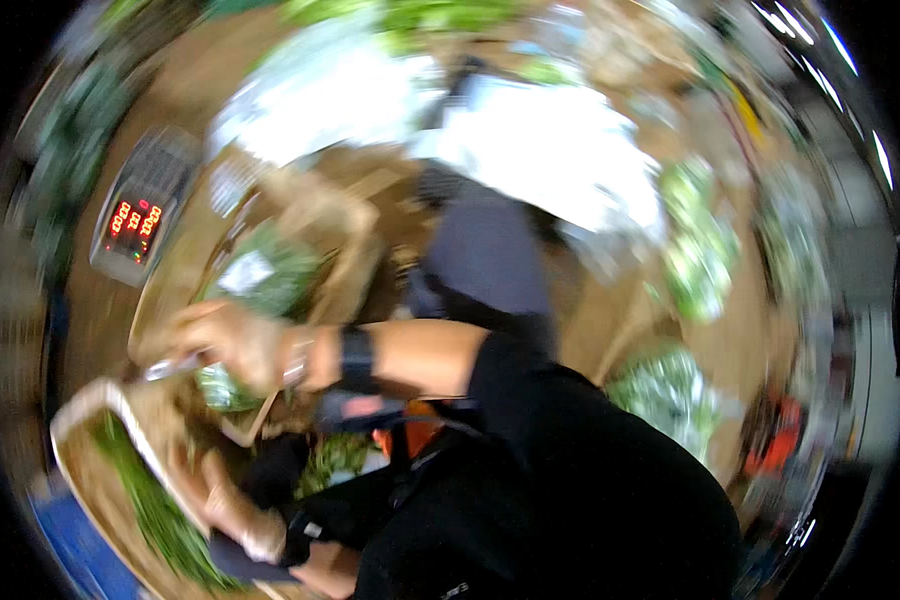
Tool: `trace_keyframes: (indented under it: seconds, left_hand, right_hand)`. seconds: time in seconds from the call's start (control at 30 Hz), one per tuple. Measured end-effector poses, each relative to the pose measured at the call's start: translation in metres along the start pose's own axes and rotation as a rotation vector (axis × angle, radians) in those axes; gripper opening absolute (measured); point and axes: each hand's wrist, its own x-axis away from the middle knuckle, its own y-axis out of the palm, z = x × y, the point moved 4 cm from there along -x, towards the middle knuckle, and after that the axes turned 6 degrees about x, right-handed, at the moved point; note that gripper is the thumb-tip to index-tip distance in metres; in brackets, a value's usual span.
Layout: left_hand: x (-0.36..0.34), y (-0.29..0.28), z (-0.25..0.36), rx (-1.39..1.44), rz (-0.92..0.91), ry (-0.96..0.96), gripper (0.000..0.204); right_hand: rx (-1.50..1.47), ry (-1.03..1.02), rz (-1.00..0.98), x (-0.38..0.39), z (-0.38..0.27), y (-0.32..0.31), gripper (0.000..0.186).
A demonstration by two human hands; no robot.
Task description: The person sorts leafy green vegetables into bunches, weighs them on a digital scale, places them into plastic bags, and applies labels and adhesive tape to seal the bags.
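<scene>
The view is smeared by motion. My right hand (225, 340), with a dark band on the wrist, reaches across to the left. Its fingers are closed on a small shiny object (173, 367) whose kind I cannot make out. Beside that hand lies a bagged green vegetable (270, 270) with a white label, in an open cardboard box (355, 240). Lower down, my left hand (235, 510) is at the edge of another cardboard box (110, 400). Long thin green stalks (160, 510) lie in this box. Blur hides whether the left fingers hold anything.
A grey scale (145, 205) with a lit red display stands at the left. White plastic bags (340, 90) lie ahead, and a white sheet-like thing (550, 150) to their right. Bagged greens (665, 400) and pale green vegetables (695, 240) lie at the right. A blue surface (80, 540) shows lower left.
</scene>
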Motion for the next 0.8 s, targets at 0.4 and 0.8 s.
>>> trace_keyframes:
  seconds: [0.4, 0.8]
  left_hand:
    - [0.074, 0.154, 0.044, -0.121, -0.518, 0.447, 0.047]
    - [0.115, 0.192, 0.014, -0.200, -0.982, 0.107, 0.047]
  right_hand:
    - [-0.276, -0.222, -0.053, 0.002, -0.221, -0.196, 0.018]
    - [-0.266, 0.003, -0.106, 0.080, -0.212, -0.117, 0.018]
